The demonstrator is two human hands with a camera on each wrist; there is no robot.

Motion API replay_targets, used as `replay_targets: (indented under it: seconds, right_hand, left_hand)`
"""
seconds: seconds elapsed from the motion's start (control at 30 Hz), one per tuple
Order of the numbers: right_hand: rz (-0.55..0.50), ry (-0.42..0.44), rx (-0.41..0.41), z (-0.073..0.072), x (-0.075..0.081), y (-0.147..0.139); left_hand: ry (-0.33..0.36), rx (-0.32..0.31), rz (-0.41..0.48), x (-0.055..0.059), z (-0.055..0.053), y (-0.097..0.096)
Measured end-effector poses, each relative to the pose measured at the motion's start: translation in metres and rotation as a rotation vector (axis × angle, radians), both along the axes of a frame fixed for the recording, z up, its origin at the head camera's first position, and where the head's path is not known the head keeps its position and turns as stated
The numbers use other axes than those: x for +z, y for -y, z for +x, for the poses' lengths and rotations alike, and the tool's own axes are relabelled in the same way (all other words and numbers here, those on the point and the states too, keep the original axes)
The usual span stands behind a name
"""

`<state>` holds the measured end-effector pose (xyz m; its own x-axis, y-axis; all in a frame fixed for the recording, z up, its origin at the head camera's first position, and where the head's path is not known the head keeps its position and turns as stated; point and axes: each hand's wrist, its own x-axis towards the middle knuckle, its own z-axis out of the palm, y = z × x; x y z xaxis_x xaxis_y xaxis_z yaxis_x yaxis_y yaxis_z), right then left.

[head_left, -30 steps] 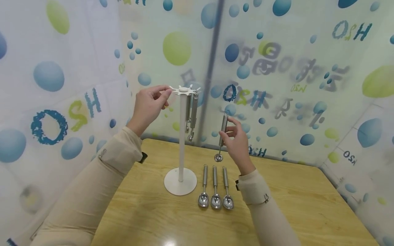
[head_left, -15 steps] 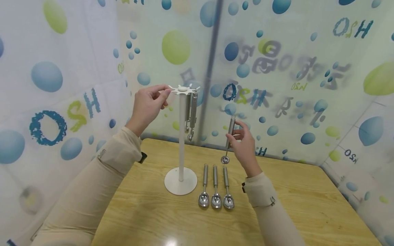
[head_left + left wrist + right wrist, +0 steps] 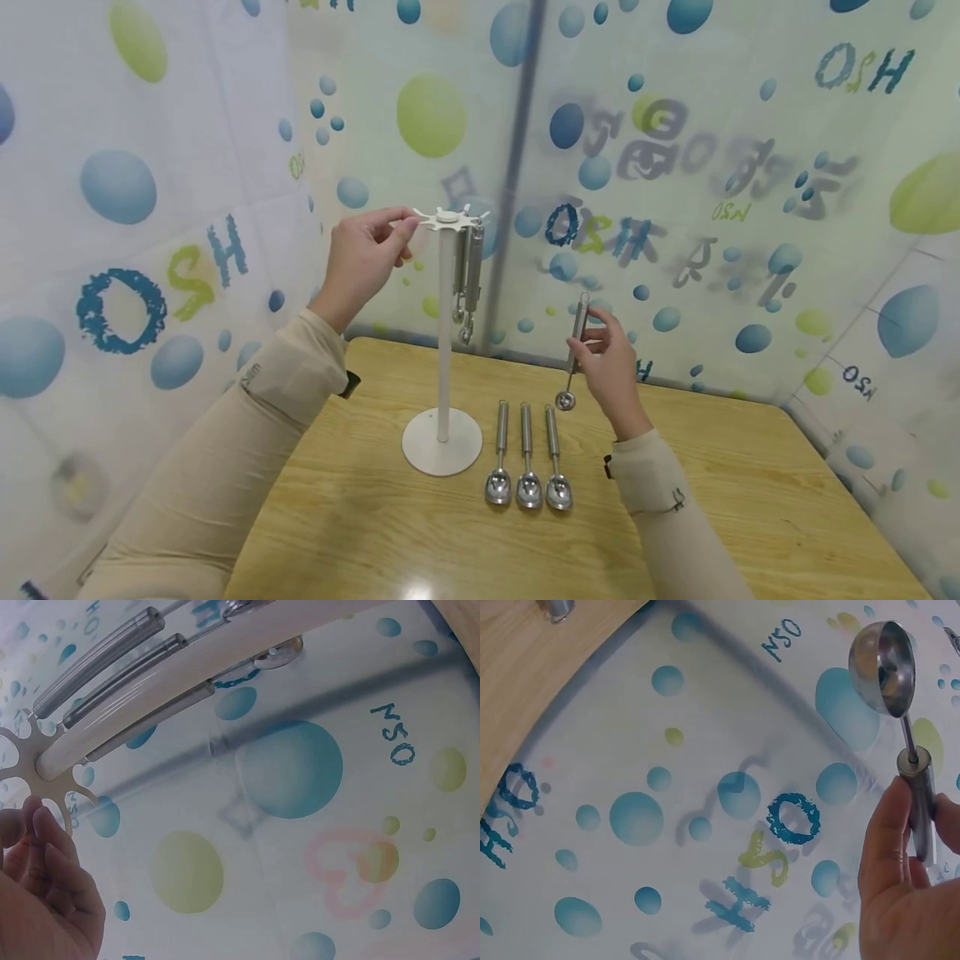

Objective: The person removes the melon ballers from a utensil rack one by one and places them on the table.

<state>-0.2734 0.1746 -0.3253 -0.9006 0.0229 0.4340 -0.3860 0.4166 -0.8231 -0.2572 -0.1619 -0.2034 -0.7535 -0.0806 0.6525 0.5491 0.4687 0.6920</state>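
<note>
My left hand (image 3: pixel 367 254) pinches one arm of the star-shaped top of a white utensil stand (image 3: pixel 443 358), thumb against fingers. Several metal-handled utensils (image 3: pixel 472 275) hang from the stand's far and right side. Their small ends are partly hidden behind one another. To the right of the stand, my right hand (image 3: pixel 609 367) holds a steel melon baller (image 3: pixel 922 799) by its handle, thumb on one side and fingers on the other. In the head view its small round bowl (image 3: pixel 566 401) points down, above the table and clear of the stand.
Three steel ice cream scoops (image 3: pixel 528 487) lie side by side on the wooden table (image 3: pixel 697 500), bowls toward me. The stand's round white base (image 3: pixel 420 450) is left of them. A patterned curtain (image 3: pixel 675 250) rises behind the table's back edge.
My right hand has moved to the right and slightly down with the melon baller, away from the stand. The left hand stays at the stand's top.
</note>
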Motion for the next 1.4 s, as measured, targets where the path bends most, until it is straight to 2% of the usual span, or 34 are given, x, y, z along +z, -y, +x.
replay_targets:
  seconds: [0.3, 0.67, 0.93, 1.4]
  right_hand:
    - [0.049, 0.086, -0.033, -0.001, -0.007, -0.014]
    - [0.108, 0.269, -0.047, -0.002, -0.019, -0.029]
    - [0.143, 0.392, 0.03, -0.002, -0.034, -0.033]
    - [0.242, 0.48, 0.005, -0.009, -0.067, -0.042]
  left_hand:
    - [-0.015, 0.002, -0.002, -0.001, 0.001, 0.001]
    - [-0.019, -0.004, -0.015, 0.003, -0.002, -0.004]
    - [-0.023, 0.0, -0.019, 0.0, -0.002, -0.003]
    - [-0.024, 0.01, -0.006, -0.001, 0.0, -0.001]
